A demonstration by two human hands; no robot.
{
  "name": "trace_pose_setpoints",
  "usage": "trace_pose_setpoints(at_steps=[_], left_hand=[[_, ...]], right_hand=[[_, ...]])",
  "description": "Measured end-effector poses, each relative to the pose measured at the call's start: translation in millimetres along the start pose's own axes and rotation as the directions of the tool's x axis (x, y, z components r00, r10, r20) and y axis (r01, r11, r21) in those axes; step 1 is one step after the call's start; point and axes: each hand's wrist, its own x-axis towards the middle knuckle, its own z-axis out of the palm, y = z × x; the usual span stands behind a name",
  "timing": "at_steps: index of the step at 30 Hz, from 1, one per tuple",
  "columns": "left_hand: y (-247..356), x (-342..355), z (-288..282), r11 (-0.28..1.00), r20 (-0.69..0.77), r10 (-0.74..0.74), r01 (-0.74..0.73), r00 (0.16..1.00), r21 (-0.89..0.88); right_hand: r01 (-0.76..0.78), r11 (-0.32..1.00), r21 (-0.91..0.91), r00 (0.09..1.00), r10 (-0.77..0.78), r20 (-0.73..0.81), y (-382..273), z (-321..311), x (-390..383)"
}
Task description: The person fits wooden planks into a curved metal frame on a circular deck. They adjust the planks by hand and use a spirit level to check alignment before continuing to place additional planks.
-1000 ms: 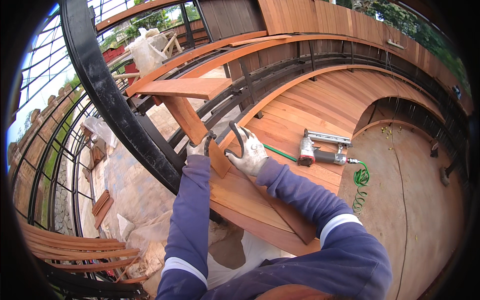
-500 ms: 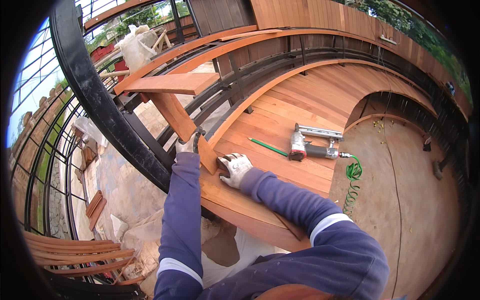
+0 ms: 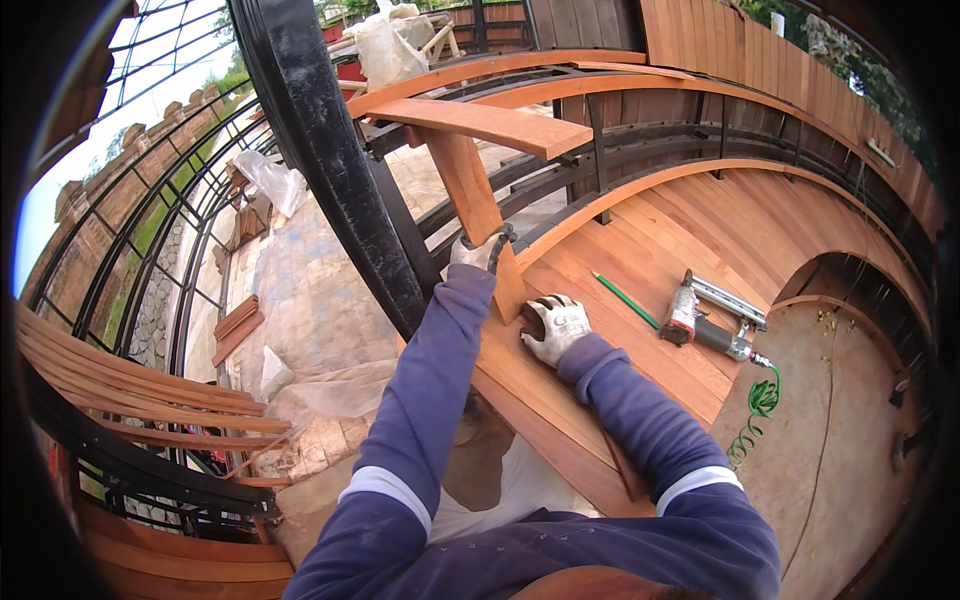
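On the curved wooden deck [image 3: 700,230], the left hand [image 3: 478,252] grips the upright plank [image 3: 478,205]; right hand [image 3: 556,327] rests flat beside its base.

Purple long sleeves with white cuff bands; white work gloves on the left hand [image 3: 472,252] and right hand [image 3: 557,327].

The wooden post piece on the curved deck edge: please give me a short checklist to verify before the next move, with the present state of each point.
1. Left hand grips the slanted wooden post: ok, gloved fingers wrap its lower part.
2. Right hand steadies the base: ok, it lies flat on the curved deck board beside the post.
3. Post stands upright: not ok, it leans.
4. Post foot sits flush on the board: cannot tell, the hands hide the joint.
5. Nail gun within reach: ok, it lies on the deck to the right, held by neither hand.
6. Green air hose away from the hands: ok, coiled beyond the gun.
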Motion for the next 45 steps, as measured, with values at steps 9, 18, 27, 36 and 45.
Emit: trace_pose_setpoints(at_steps=[9,18,27,36,45], left_hand=[[3,0,-1,0.999,0.015,0.022,-0.022,1.0,0.026],[3,1,2,1.0,0.006,0.028,-0.028,1.0,-0.012],[6,-1,1,1.0,-0.003,0.01,-0.01,1.0,0.014],[-2,4,-1,0.999,0.015,0.023,-0.024,1.0,0.047],[6,-8,24,0.998,-0.022,-0.041,0.042,0.999,0.04]], right_hand=[[-0.04,0.998,-0.043,0.993,0.044,0.108,-3,-7,1],[-0.019,1.0,-0.008,0.997,0.02,0.071,0,-5,0],[-0.033,0.999,-0.024,0.992,0.035,0.122,-2,-6,1],[-0.026,0.999,-0.041,0.996,0.03,0.085,-1,-3,0],[-0.069,0.997,-0.045,0.995,0.072,0.065,13,-2,-4]])
